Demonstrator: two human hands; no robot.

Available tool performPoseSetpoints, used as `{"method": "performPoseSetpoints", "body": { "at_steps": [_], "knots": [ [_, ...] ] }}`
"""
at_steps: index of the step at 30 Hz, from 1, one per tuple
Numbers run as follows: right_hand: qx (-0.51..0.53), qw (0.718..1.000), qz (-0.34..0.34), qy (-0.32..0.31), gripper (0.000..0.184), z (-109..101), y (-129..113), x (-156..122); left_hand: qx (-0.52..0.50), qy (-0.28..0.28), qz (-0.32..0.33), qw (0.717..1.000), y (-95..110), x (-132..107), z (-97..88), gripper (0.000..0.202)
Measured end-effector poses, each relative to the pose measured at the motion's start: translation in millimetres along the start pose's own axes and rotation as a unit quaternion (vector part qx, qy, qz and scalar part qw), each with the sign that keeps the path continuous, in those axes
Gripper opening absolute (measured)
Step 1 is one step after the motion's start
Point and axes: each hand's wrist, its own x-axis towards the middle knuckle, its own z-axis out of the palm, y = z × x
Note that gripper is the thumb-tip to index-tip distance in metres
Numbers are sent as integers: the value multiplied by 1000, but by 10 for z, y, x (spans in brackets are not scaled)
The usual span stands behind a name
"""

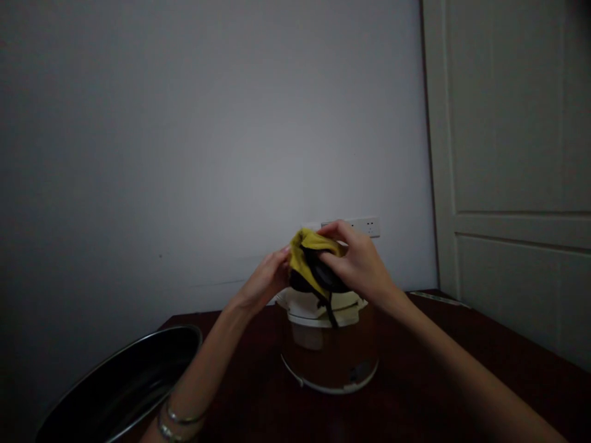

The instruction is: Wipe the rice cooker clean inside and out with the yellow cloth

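Observation:
A yellow cloth with black parts [301, 266] is held up between my two hands, bunched, with a dark strip hanging from its lower edge. My left hand [266, 275] grips its left side, the fingertips partly hidden behind it. On the right, my right hand [355, 257] pinches the cloth, its thumb inside a fold next to a smooth black part. Just below and behind the cloth stands a rice cooker [330, 354] with a brown body, a white upper rim and a white base ring. The cloth and hands cover its top.
At the lower left is a large dark pan [124, 375] with a shiny rim, beside my left forearm. A dark red table [415, 381] carries the cooker. Behind are a pale wall with a socket strip [370, 227] and, at right, a white panelled door [517, 154]. The light is dim.

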Motion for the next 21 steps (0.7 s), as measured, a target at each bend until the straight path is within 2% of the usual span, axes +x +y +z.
{"method": "performPoseSetpoints", "body": {
  "at_steps": [3,6,8,12,15,17,18,19,21],
  "knots": [
    [-82,992,-96,10,27,147,41,-20,7,33,-25,999,56,16,-24,46],
    [-90,987,-126,-42,33,278,29,-57,50,62,-36,996,118,35,-79,35],
    [-74,985,-134,-80,40,316,-12,-85,74,56,-33,995,161,23,-126,27],
    [-10,984,-138,-114,46,223,-84,-179,91,27,-45,994,291,-88,-236,32],
    [-9,992,-87,-91,40,40,-10,-305,140,87,-10,986,446,-160,-413,37],
    [-40,997,-46,-54,35,-98,139,-400,215,161,48,962,548,-146,-629,34],
    [-59,998,-21,-33,33,-164,239,-444,266,198,81,940,583,-116,-764,32],
    [-76,997,5,-5,31,-225,353,-483,328,231,112,909,601,-72,-908,30],
    [-106,991,67,48,28,-325,597,-541,442,256,110,853,565,46,-1188,22]
  ]
}}
